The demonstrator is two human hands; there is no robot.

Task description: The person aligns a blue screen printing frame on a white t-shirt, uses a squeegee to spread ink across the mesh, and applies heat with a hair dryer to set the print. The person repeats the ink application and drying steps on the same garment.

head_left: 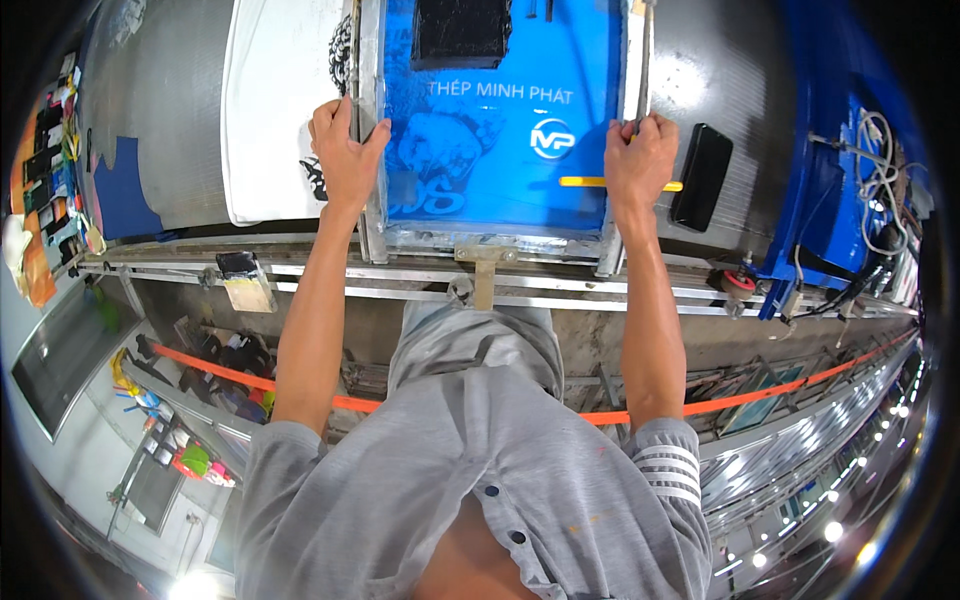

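Head view. The left hand (345,155) was clamped on the left rail of the screen frame (372,215), fingers wrapped over its edge; the right hand (640,160) was closed on the right rail. The frame, with its blue mesh (520,60), lay flat on the steel bench (170,110), over a white shirt (275,110). A black phone (700,177) lay just right of the right hand, and a black squeegee (460,32) sat on the mesh.

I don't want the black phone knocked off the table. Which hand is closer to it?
The right hand. It grips the right rail of the screen frame, just left of the black phone. The left hand holds the frame's left rail, far across the blue screen.
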